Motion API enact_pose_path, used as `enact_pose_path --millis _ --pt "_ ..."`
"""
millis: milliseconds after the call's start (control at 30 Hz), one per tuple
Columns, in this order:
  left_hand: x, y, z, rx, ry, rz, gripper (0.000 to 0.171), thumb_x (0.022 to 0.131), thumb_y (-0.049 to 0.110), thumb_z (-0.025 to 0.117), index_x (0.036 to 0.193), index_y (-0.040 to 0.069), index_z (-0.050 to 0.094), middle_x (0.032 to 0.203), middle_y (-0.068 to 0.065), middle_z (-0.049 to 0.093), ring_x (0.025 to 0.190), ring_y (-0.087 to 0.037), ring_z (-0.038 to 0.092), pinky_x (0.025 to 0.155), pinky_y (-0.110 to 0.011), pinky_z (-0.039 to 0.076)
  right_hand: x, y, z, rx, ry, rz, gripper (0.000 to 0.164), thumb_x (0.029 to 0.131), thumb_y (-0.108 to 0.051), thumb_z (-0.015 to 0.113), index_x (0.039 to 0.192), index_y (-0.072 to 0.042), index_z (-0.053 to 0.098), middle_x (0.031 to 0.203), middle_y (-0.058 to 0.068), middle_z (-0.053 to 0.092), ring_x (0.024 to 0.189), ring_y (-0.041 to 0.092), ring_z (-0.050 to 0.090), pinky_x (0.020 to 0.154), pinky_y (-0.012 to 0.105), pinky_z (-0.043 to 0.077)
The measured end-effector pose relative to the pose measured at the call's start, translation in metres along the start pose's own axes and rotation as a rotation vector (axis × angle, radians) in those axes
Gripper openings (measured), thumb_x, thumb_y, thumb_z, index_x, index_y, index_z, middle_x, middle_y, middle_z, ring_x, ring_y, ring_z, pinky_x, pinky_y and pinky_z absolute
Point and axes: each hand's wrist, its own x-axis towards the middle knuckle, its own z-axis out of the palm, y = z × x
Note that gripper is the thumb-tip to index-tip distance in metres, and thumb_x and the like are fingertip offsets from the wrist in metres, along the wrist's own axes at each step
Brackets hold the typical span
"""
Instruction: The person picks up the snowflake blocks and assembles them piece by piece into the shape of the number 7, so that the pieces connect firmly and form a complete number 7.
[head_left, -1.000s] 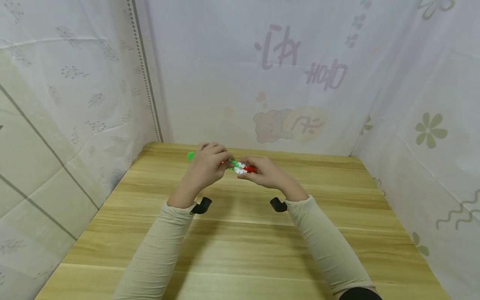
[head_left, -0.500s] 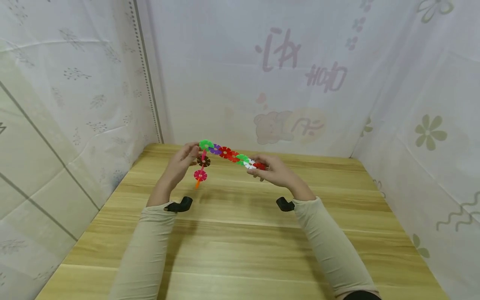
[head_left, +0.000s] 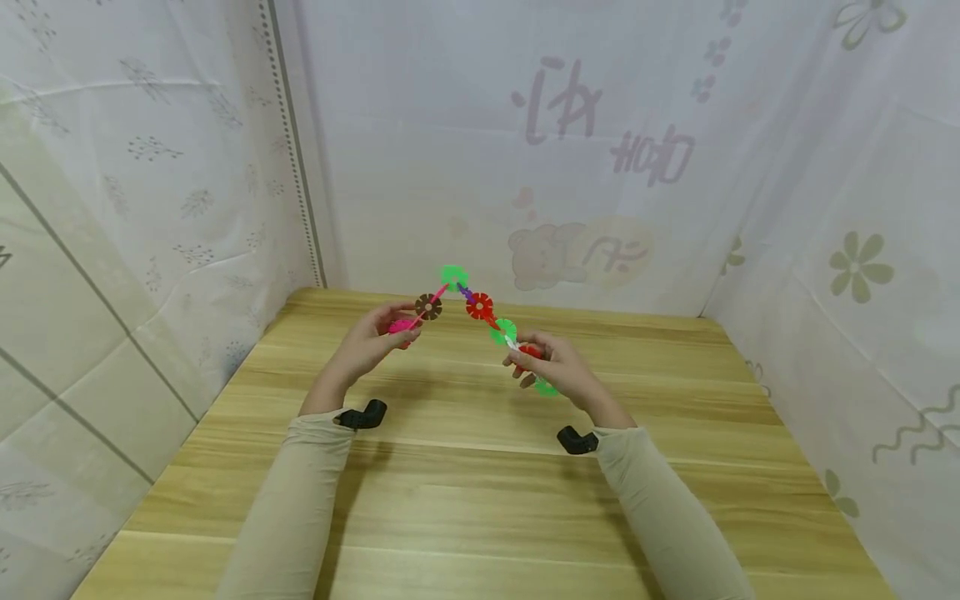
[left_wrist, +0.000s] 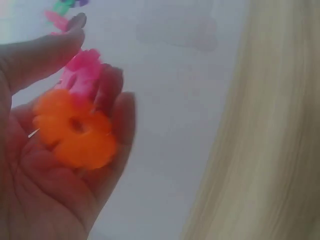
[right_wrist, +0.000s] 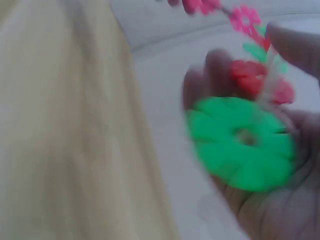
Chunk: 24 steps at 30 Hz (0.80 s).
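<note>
A chain of slotted plastic snowflake discs arches between the two hands above the table, with a green disc (head_left: 453, 277) at its peak. On its left leg, below a brown disc (head_left: 428, 307), the left hand (head_left: 365, 343) pinches the chain by a pink disc (head_left: 400, 328). The left wrist view shows an orange end disc (left_wrist: 75, 130) over the palm. Down the right leg, past a red disc (head_left: 479, 306), the right hand (head_left: 561, 367) grips the chain near another red disc (head_left: 529, 357). A green end disc (right_wrist: 242, 142) hangs over the right palm.
Beneath the hands lies a wood-grain table (head_left: 465, 500). Patterned cloth (head_left: 420, 150) hangs behind it and along both sides. A black bent piece (head_left: 365, 414) sticks out at the left wrist, and a similar black piece (head_left: 577, 440) at the right.
The left hand has moved off the chain's middle to its left leg. The left leg, which dangled half a second ago, is now lifted outward. The right hand has shifted slightly right and down.
</note>
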Motion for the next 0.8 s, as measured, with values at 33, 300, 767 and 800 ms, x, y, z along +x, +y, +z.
enact_pose_path --millis 33,300,767,800 --pt "0.002 0.001 0.0 0.04 0.005 0.007 0.049 0.097 0.026 0.07 0.141 0.009 0.055 0.123 -0.015 0.064 0.101 -0.023 0.064 0.078 -0.029 0.056 -0.004 0.003 0.002 0.013 -0.012 0.027 0.049 0.099 -0.037 0.065 0.137 -0.008 0.053 0.121 0.02 0.067 0.101 0.039 0.065 0.084 0.051 0.057" --pt "0.028 -0.007 0.015 0.315 -0.047 -0.028 0.031 0.097 0.036 0.068 0.122 0.017 0.07 0.108 -0.005 0.069 0.093 -0.024 0.063 0.077 -0.041 0.053 -0.026 0.017 0.028 0.029 -0.114 0.211 0.051 0.101 -0.039 0.062 0.129 0.002 0.058 0.121 0.014 0.063 0.106 0.031 0.067 0.088 0.045 0.057" --pt "0.045 -0.043 0.058 0.642 -0.05 -0.002 0.015 0.095 0.021 0.072 0.108 0.015 0.077 0.114 -0.007 0.072 0.106 -0.029 0.064 0.086 -0.048 0.052 -0.029 0.036 0.047 -0.048 -0.181 0.377 0.038 0.103 -0.038 0.059 0.107 -0.002 0.069 0.087 0.014 0.071 0.066 0.021 0.065 0.063 0.037 0.059" --pt "0.046 -0.043 0.06 0.651 -0.049 -0.011 0.015 0.095 0.02 0.072 0.108 0.015 0.077 0.115 -0.008 0.071 0.106 -0.03 0.064 0.086 -0.048 0.052 -0.028 0.036 0.047 -0.055 -0.184 0.377 0.037 0.103 -0.037 0.059 0.105 -0.001 0.069 0.086 0.015 0.071 0.067 0.021 0.066 0.064 0.037 0.059"
